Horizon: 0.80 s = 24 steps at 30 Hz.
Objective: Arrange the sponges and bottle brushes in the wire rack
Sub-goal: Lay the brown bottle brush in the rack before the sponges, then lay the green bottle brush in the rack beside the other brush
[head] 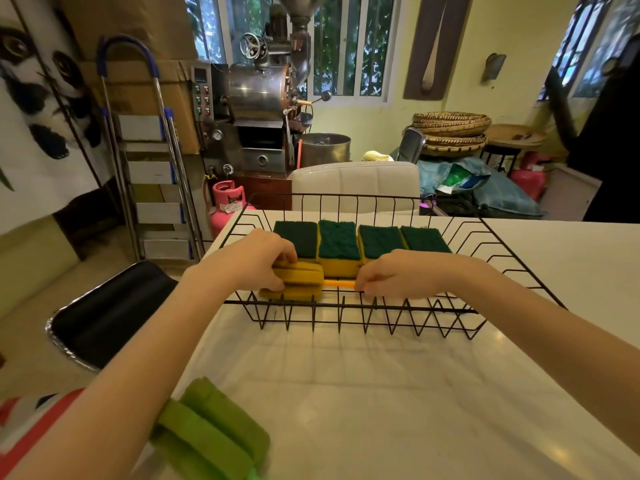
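Note:
A black wire rack (pixel 367 315) stands on the white table. Several green-topped yellow sponges (pixel 338 245) lie side by side along its far half. In the near half lies a yellow bottle brush: its foam head (pixel 302 276) is under my left hand (pixel 254 259), and its orange handle (pixel 339 283) runs right into my right hand (pixel 391 275). Both hands are closed on this brush inside the rack. A green foam bottle brush (pixel 214 434) lies on the table near the front left, partly under my left forearm.
The white table (pixel 381 393) reaches to the right and front. A black stool seat (pixel 104 313) stands at its left edge, a white chair back (pixel 356 185) behind the rack. A pink gas cylinder (pixel 227 207), a stepladder and a metal machine stand further back.

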{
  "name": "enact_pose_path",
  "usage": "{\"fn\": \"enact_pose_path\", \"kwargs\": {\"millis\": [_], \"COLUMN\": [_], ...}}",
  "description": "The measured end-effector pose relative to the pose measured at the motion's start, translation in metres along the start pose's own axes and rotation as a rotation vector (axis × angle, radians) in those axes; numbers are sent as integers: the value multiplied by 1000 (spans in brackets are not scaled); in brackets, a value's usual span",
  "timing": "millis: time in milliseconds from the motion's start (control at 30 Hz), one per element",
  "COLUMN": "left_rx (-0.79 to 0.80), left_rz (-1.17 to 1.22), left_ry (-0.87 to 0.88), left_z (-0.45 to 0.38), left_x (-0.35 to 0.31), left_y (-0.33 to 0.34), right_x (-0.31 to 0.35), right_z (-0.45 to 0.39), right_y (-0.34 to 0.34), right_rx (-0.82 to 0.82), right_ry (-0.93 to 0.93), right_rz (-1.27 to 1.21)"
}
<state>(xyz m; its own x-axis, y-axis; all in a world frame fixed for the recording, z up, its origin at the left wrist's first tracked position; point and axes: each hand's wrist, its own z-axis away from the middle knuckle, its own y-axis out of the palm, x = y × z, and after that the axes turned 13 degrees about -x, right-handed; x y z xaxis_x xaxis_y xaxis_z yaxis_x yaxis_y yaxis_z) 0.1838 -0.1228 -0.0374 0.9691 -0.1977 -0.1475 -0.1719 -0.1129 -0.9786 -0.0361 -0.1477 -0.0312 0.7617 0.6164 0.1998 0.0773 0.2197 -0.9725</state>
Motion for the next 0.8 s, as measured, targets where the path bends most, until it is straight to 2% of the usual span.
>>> {"fn": "enact_pose_path", "kwargs": {"millis": [200, 400, 533, 667, 800], "left_rx": [29, -218, -283, -276, -106], "left_rz": [42, 228, 295, 424, 420], "left_ry": [18, 40, 116, 142, 126], "left_z": [7, 49, 93, 140, 173], "left_x": [-3, -11, -18, -21, -18], "left_y": [-15, -51, -54, -48, -36], "right_x": [8, 38, 66, 87, 98], "right_z": [11, 46, 78, 103, 117], "right_y": [-12, -21, -7, 19, 46], "right_rx": [-72, -312, -411, -382, -269], "right_ry": [-13, -87, -183, -289, -303], "right_rz": [-88, -224, -314, -347, -387]}}
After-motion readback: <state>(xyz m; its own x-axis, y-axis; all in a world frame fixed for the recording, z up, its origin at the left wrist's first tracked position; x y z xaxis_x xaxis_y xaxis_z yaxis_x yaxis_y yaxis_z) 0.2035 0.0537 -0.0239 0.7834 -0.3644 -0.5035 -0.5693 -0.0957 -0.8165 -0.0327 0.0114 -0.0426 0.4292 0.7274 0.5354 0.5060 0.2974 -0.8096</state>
